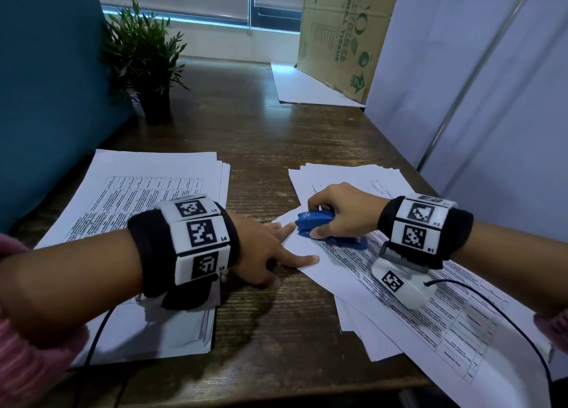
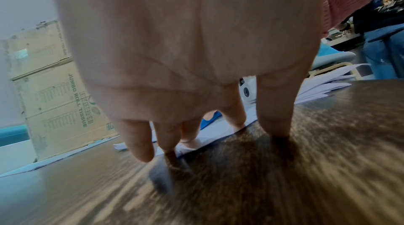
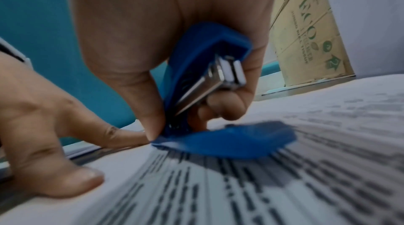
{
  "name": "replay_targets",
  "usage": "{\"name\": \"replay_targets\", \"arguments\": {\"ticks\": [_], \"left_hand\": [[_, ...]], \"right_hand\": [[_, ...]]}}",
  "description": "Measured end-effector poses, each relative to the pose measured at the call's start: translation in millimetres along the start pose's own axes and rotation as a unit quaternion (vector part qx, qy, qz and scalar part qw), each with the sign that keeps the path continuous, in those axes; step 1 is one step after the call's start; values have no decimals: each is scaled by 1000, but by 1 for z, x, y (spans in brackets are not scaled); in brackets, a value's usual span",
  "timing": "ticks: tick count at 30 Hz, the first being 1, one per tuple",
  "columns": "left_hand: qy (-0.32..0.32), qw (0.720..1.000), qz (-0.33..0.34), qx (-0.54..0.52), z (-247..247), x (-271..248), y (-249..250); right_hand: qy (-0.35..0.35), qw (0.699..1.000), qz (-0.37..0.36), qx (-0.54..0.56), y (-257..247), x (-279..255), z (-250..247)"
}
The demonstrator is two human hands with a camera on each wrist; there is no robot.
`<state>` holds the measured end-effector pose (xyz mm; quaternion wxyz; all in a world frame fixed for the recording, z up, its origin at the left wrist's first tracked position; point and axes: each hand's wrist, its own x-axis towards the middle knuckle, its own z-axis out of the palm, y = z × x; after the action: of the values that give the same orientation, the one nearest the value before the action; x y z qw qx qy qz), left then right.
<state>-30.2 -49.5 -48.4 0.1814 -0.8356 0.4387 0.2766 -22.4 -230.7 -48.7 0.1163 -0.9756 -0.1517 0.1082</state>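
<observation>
The stapler [image 1: 318, 218] is gripped in the right hand's [image 1: 347, 212] curled fingers [image 1: 319, 205], and the papers [image 1: 399, 288] are pinned by the left hand's [image 1: 261, 251] spread fingers [image 1: 302, 259].

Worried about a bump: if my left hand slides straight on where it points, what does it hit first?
Probably the stapler in the right hand; the fingers of the left hand lie on the sheet beside it.
</observation>
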Motion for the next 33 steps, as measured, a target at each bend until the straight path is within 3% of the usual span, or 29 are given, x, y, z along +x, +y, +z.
{"name": "replay_targets", "arguments": {"ticks": [9,21,33], "left_hand": [[1,1000,-2,-4,0,-2,1],[1,1000,-5,-7,0,-3,0],[5,1000,-7,-13,-1,-4,2]], "right_hand": [[-15,998,38,39,-2,4,-5],[46,990,-102,-86,-2,-7,9],[63,977,-130,-155,-7,-11,10]]}}
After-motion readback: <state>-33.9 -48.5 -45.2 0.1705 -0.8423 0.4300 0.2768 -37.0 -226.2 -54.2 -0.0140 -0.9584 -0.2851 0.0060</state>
